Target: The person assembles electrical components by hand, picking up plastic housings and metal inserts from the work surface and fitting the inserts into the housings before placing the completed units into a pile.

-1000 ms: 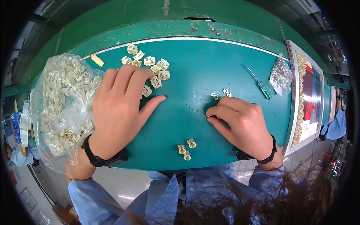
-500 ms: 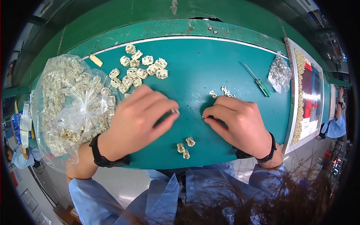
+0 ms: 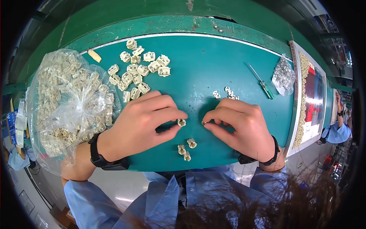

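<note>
My left hand (image 3: pixel 139 124) pinches a small cream plastic housing (image 3: pixel 182 122) between thumb and forefinger, its open end showing. Across a short gap, my right hand (image 3: pixel 244 124) is closed in a pinch on a tiny shiny metal piece (image 3: pixel 204 123), mostly hidden by the fingertips. Three loose cream housings (image 3: pixel 187 149) rest on the green mat just below the gap between my hands. Beyond the right knuckles lie several small silvery metal pieces (image 3: pixel 228 92). A scattered group of larger cream housings (image 3: pixel 137 68) spreads over the mat past my left hand.
At the left bulges a clear plastic bag (image 3: pixel 82 105) full of cream parts. A green-handled screwdriver (image 3: pixel 263 84) and a small bag of metal pieces (image 3: pixel 284 76) lie at the right, beside a white-framed board (image 3: pixel 301 95). A tan piece (image 3: pixel 94 55) sits at the far left.
My left hand has turned and lowered slightly, so the housing's open end now shows. My right fingertips have shifted a little left. Both hands keep their pinch.
</note>
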Motion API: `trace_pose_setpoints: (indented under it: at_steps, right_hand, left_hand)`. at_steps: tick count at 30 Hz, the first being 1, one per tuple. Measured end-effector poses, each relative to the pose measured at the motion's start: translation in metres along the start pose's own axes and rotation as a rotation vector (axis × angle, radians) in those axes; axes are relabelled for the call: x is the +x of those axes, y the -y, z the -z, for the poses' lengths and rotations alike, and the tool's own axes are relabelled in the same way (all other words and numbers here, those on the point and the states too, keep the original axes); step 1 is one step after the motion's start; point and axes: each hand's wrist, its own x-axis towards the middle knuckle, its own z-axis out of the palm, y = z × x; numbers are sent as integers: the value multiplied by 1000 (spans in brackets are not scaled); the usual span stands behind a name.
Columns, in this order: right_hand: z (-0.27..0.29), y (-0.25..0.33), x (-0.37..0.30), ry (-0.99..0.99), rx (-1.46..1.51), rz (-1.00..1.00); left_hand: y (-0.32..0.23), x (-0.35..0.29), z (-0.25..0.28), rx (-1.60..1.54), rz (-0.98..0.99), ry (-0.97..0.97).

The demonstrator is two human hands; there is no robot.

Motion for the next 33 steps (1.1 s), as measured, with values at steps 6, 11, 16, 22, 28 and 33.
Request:
trace_pose_setpoints:
  at_steps: [6,11,16,22,28,33]
  right_hand:
    - [-13,7,5,-75,54,84]
    - [-21,10,9,-103,-3,178]
    - [-23,10,10,-94,-30,193]
    - [-24,11,9,-102,-45,203]
    - [-24,10,9,-106,-46,213]
    - [-15,10,6,-100,-62,187]
  left_hand:
    - [-4,-3,-14,27,26,-51]
    - [-4,-2,-17,80,-17,-68]
    - [-4,-2,-17,84,-19,-72]
    - [-4,-3,-17,81,-22,-74]
    - [-3,-2,-18,77,-20,-72]
    - [-3,0,-17,72,-34,-62]
